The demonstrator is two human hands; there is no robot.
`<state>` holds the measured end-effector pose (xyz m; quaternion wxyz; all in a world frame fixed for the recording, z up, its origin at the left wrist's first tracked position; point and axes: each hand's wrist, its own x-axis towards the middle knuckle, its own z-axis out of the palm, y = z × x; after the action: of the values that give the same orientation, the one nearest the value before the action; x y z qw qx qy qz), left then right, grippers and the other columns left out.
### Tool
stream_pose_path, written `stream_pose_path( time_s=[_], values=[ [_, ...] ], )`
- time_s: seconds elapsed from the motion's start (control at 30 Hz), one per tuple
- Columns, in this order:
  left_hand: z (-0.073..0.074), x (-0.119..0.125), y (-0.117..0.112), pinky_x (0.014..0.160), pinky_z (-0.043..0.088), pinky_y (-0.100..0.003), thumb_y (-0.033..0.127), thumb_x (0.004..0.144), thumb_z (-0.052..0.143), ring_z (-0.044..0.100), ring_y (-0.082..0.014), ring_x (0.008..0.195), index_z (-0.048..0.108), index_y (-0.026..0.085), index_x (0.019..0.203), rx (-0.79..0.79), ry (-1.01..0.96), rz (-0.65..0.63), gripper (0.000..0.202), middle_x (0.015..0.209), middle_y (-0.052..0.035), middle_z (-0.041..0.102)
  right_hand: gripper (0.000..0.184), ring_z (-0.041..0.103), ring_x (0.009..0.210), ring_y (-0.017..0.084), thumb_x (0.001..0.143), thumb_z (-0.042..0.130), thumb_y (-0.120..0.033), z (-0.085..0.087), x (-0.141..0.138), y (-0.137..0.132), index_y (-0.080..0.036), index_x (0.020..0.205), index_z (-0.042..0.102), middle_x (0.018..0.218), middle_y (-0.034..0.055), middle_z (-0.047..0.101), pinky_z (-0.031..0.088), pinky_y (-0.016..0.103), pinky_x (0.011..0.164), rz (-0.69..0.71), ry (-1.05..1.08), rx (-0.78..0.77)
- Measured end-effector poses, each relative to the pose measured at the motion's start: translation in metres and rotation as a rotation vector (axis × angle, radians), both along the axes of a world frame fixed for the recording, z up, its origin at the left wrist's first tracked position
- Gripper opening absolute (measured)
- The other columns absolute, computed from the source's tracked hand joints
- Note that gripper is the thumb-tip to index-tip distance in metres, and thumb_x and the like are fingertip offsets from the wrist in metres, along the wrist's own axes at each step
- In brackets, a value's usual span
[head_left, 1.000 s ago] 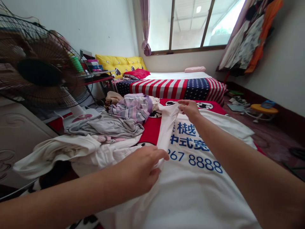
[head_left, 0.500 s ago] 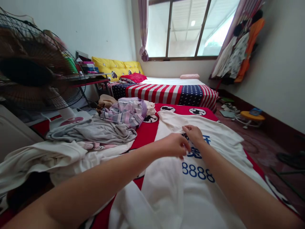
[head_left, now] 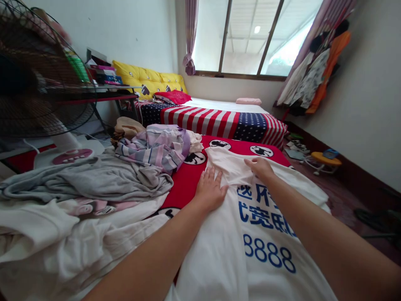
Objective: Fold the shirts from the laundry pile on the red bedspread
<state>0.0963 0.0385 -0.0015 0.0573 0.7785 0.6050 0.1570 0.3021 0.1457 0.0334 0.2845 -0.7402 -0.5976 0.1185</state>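
A white T-shirt (head_left: 269,267) with blue printed characters and digits lies spread over a red cloth (head_left: 181,177) with round black-and-white patches. Its left side is folded inward over part of the print. My left hand (head_left: 211,188) rests flat on that folded edge near the shirt's upper left, fingers spread. Farther right, my right hand (head_left: 261,168) pinches the white fabric near the collar between thumb and fingers. My right forearm hides part of the print.
Piled clothes, among them a grey garment (head_left: 94,175) and a plaid one (head_left: 156,144), lie to the left. Beyond them stands a fan (head_left: 40,83). A bed with a striped, starred cover (head_left: 200,121) is at the back. A yellow stool (head_left: 326,159) stands right.
My left hand has moved left and flattened onto the shirt. My right hand still pinches near the collar, slightly farther right. More of the blue print shows, and the view has shifted a little.
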Motion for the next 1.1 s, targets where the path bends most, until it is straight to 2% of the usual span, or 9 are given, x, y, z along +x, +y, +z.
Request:
stream_pose_path(
  time_s=[0.13,0.23,0.33,0.47,0.57,0.67,0.9,1.0,1.1],
  values=[
    [-0.001,0.001,0.000,0.117,0.010,-0.044,0.052,0.092,0.030,0.012,-0.0275,0.144,0.032,0.015,0.146,0.003,0.009,0.008,0.066,0.155,-0.0136,0.018,0.063,0.064,0.092,0.024,0.068,0.069,-0.040,-0.011,-0.020,0.021,-0.014,0.124,0.059,0.104,0.0123,0.069,0.046,0.029,0.077,0.074,0.046,0.096],
    [0.000,0.002,-0.002,0.117,0.010,-0.042,0.051,0.093,0.030,0.013,-0.0262,0.144,0.033,0.016,0.146,0.017,0.022,0.034,0.063,0.155,-0.0127,0.019,0.041,0.065,0.083,0.020,0.069,0.063,-0.033,-0.017,-0.020,0.022,-0.019,0.108,0.069,0.093,0.0056,0.072,0.047,0.026,0.072,0.107,0.077,0.144],
    [0.001,0.003,-0.003,0.117,0.010,-0.042,0.050,0.093,0.031,0.012,-0.0271,0.144,0.034,0.016,0.146,0.012,0.022,0.034,0.063,0.155,-0.0140,0.020,0.036,0.064,0.082,0.023,0.071,0.056,-0.033,-0.017,-0.005,0.012,-0.016,0.099,0.071,0.089,0.0087,0.071,0.048,0.030,0.072,0.017,0.072,0.205],
    [0.003,0.003,-0.004,0.117,0.010,-0.042,0.050,0.093,0.030,0.012,-0.0276,0.144,0.034,0.015,0.145,0.013,0.017,0.034,0.063,0.155,-0.0141,0.020,0.026,0.062,0.085,0.030,0.063,0.060,-0.028,-0.009,0.010,-0.004,-0.019,0.083,0.074,0.086,0.0120,0.069,0.047,0.040,0.074,-0.135,-0.168,0.085],
    [0.003,0.003,-0.004,0.117,0.010,-0.043,0.050,0.093,0.029,0.013,-0.0279,0.144,0.034,0.015,0.145,0.019,0.014,0.035,0.063,0.155,-0.0143,0.020,0.033,0.056,0.103,0.035,0.063,0.060,-0.020,0.000,-0.003,-0.006,-0.020,0.093,0.073,0.108,0.0152,0.063,0.044,0.047,0.084,-0.168,-0.406,0.113],
    [0.003,0.003,-0.004,0.117,0.010,-0.043,0.049,0.093,0.029,0.013,-0.0280,0.144,0.035,0.014,0.145,0.021,0.008,0.033,0.063,0.154,-0.0151,0.020,0.037,0.052,0.112,0.031,0.070,0.054,-0.011,0.011,-0.032,0.007,-0.018,0.102,0.070,0.117,0.0139,0.060,0.041,0.042,0.093,-0.020,-0.364,0.237],
    [0.001,0.003,-0.004,0.117,0.010,-0.043,0.050,0.092,0.029,0.011,-0.0273,0.144,0.036,0.015,0.144,0.048,-0.020,0.034,0.063,0.155,-0.0122,0.022,0.027,0.064,0.076,0.019,0.080,0.057,-0.026,0.012,-0.102,0.063,-0.016,0.102,0.070,0.077,0.0069,0.069,0.047,0.029,0.073,0.203,-0.058,0.162],
    [0.001,0.002,-0.004,0.117,0.011,-0.044,0.050,0.092,0.030,0.012,-0.0281,0.144,0.037,0.015,0.144,0.059,-0.028,0.034,0.063,0.155,-0.0120,0.023,0.042,0.059,0.055,0.015,0.079,0.061,-0.034,0.006,-0.119,0.077,-0.015,0.115,0.064,0.059,0.0022,0.063,0.046,0.026,0.058,0.248,0.030,0.071],
    [0.001,0.003,-0.005,0.117,0.012,-0.044,0.049,0.092,0.031,0.012,-0.0288,0.144,0.037,0.014,0.144,0.054,-0.035,0.033,0.063,0.154,-0.0141,0.022,0.038,0.050,0.043,0.011,0.072,0.068,-0.029,0.005,-0.123,0.084,-0.011,0.105,0.067,0.050,-0.0003,0.057,0.041,0.024,0.048,0.289,0.092,-0.014]
  ],
)
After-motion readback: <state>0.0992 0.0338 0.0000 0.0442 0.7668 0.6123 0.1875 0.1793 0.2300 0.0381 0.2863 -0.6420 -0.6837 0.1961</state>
